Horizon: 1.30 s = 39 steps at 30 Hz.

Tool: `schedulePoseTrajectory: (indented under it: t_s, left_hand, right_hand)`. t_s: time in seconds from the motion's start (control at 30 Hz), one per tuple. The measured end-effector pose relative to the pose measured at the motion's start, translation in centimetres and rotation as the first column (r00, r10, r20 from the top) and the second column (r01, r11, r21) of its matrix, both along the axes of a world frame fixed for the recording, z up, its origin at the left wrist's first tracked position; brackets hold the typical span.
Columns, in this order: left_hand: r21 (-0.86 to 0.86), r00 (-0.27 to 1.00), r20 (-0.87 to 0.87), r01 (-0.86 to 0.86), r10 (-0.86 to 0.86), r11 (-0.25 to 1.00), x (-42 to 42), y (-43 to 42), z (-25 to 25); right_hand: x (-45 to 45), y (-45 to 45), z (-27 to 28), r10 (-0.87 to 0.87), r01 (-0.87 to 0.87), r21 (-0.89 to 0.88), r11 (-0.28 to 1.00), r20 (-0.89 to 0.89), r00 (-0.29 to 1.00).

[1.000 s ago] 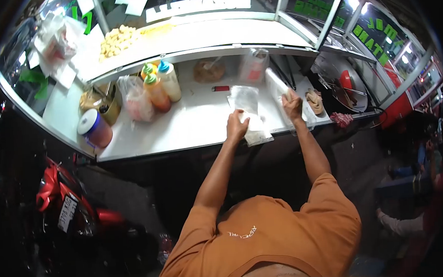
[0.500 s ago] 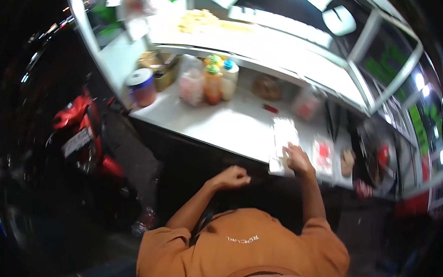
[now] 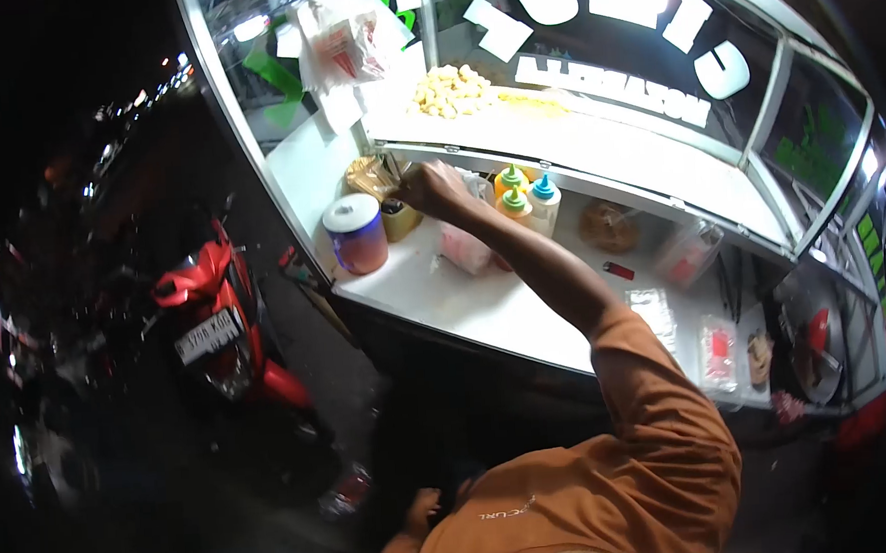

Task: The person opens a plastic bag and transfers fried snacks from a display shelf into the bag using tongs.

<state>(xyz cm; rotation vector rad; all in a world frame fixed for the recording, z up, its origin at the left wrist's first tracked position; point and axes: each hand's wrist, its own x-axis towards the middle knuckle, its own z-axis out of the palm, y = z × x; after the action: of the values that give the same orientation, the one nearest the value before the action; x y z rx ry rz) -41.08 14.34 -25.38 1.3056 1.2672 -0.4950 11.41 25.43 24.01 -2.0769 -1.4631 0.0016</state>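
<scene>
My right hand [image 3: 428, 189] reaches across the counter to a square container [image 3: 400, 222] of utensils. Its fingers are closed at the utensil tops; what they grip is too small to make out. Beside the container are a blue-and-white lidded tub [image 3: 356, 233] and a bundle of thin sticks [image 3: 366, 175]. Under my right forearm stand a filled plastic bag [image 3: 464, 249] and squeeze bottles [image 3: 543, 207]. Low beside my body, my left hand [image 3: 425, 506] hangs with loosely bent fingers, nothing seen in it. Clear plastic packets [image 3: 652, 316] lie on the counter.
A red-and-white packet [image 3: 718, 352], a red lighter [image 3: 618, 270] and a brown bundle [image 3: 608, 226] are on the counter [image 3: 506, 323]. Above is a lit glass case with pale food pieces [image 3: 451, 92]. A pan [image 3: 813, 357] stands right, a red motorcycle [image 3: 206, 289] left.
My right hand has left the plastic packets and moved far left to the utensil container. My left hand has dropped away from the counter to my side. The view has turned left.
</scene>
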Motion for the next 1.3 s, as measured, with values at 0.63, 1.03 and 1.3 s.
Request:
schedulePoseTrajectory:
  t_s: [0.63,1.03,1.3]
  left_hand:
    - [0.151,0.981,0.106,-0.175,0.160,0.973,6.5,28.7,-1.5]
    - [0.470,0.873,0.004,0.428,-0.487,0.772,7.4,25.3,-5.5]
    - [0.284,0.954,0.086,0.254,-0.289,0.924,10.3,21.5,-0.3]
  right_hand:
    - [7.4,23.5,2.9,-0.282,0.433,0.491,0.756,-0.354,0.892]
    - [9.8,21.6,2.5,-0.100,0.236,0.613,0.754,-0.248,0.964]
    - [0.4,13.9,1.7,0.228,-0.394,0.339,0.854,0.438,0.870]
